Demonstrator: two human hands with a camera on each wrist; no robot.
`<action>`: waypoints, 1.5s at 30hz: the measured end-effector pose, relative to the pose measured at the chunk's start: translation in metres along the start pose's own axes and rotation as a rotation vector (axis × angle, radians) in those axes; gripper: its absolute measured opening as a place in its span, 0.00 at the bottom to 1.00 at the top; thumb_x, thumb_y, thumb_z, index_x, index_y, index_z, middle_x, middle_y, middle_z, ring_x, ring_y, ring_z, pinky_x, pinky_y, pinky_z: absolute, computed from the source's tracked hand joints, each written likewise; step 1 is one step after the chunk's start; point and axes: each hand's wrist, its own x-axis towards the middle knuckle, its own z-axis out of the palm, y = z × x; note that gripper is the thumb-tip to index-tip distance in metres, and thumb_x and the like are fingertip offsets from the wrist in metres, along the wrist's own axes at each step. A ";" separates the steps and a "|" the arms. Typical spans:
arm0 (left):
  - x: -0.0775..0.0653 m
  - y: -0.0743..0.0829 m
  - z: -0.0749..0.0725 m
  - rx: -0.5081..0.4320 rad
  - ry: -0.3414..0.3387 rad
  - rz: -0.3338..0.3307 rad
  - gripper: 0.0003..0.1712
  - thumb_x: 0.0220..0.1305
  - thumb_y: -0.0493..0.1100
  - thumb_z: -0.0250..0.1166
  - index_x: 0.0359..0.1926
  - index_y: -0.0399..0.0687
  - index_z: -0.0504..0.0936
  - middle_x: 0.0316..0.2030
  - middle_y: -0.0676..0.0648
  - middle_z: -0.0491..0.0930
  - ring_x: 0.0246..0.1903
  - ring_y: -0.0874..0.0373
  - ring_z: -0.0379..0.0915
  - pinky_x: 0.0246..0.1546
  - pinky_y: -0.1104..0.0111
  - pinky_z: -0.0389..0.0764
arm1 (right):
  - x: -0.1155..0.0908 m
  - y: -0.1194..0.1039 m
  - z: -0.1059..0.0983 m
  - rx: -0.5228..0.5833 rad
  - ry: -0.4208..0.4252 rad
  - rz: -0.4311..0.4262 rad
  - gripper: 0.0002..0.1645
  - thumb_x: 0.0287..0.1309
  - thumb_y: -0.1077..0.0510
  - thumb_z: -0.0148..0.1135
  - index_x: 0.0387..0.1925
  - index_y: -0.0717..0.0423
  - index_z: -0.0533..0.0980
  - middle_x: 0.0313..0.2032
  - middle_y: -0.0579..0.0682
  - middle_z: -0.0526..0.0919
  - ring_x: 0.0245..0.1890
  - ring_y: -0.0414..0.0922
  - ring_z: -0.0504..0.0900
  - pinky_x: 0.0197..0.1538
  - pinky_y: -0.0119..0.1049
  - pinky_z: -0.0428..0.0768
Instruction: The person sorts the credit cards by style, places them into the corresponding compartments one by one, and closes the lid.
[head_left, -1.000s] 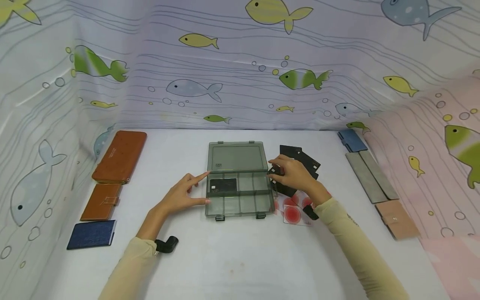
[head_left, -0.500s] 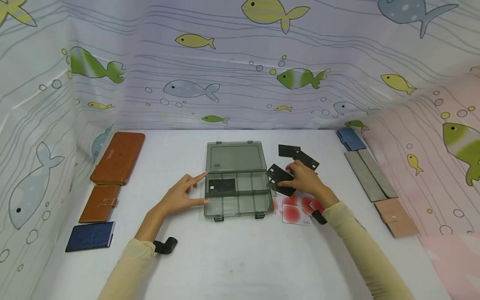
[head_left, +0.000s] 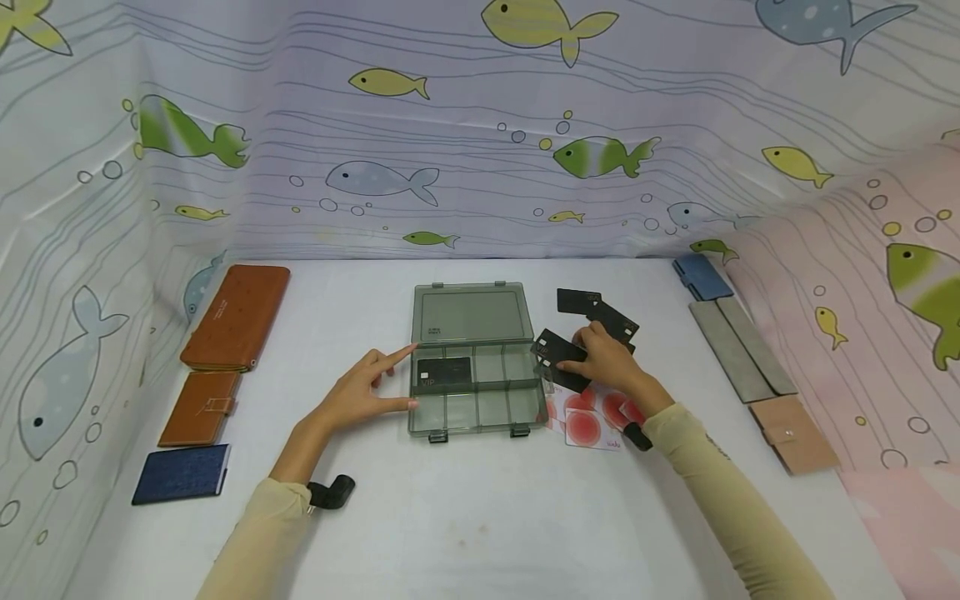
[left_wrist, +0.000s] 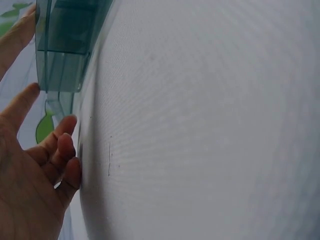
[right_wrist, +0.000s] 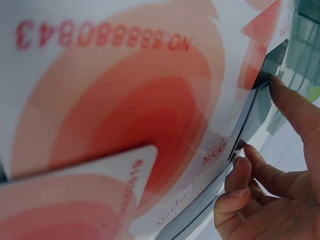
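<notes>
A see-through grey-green plastic box [head_left: 474, 317] lies with its lid folded back and its compartments facing up. One black card [head_left: 453, 377] with "VIP" on it sits in an upper left compartment. My left hand [head_left: 358, 390] touches the box's left side with straight index finger and thumb; its other fingers [left_wrist: 64, 152] bend loosely. Just right of the box, my right hand [head_left: 609, 360] pinches a black card [head_left: 557, 343] between thumb and index finger, over another black card. In the right wrist view, the thumb [right_wrist: 290, 102] is at the dark card's edge.
Two more black cards [head_left: 577, 301] lie behind my right hand. Red-and-white cards [head_left: 585, 429] spread out below it. Brown wallets [head_left: 238, 312] and a navy booklet [head_left: 183, 473] line the left; blue, grey [head_left: 738, 350] and tan wallets line the right. Fish-print cloth hangs around.
My right hand has drawn back to the right from the box's edge, uncovering the black cards, and now grips the upper card's edges. The left hand stays against the box.
</notes>
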 end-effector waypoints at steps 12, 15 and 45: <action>0.001 -0.001 0.001 -0.003 0.008 0.009 0.54 0.47 0.65 0.77 0.74 0.73 0.62 0.40 0.49 0.68 0.33 0.56 0.59 0.32 0.65 0.63 | -0.004 -0.011 -0.008 -0.054 -0.017 -0.043 0.33 0.51 0.46 0.75 0.50 0.63 0.75 0.43 0.58 0.79 0.35 0.49 0.76 0.40 0.44 0.77; 0.001 -0.001 0.001 -0.003 0.007 0.013 0.54 0.47 0.65 0.77 0.74 0.73 0.61 0.40 0.49 0.68 0.33 0.56 0.59 0.32 0.65 0.63 | -0.005 -0.013 -0.008 -0.066 -0.039 -0.026 0.35 0.51 0.46 0.74 0.54 0.64 0.74 0.44 0.60 0.78 0.34 0.49 0.76 0.39 0.44 0.77; 0.000 0.001 0.002 0.011 -0.003 0.003 0.54 0.48 0.64 0.76 0.75 0.72 0.61 0.40 0.49 0.68 0.32 0.58 0.57 0.31 0.65 0.62 | -0.014 -0.005 -0.012 -0.203 -0.001 -0.106 0.34 0.50 0.47 0.74 0.49 0.69 0.77 0.43 0.61 0.77 0.32 0.50 0.77 0.39 0.45 0.80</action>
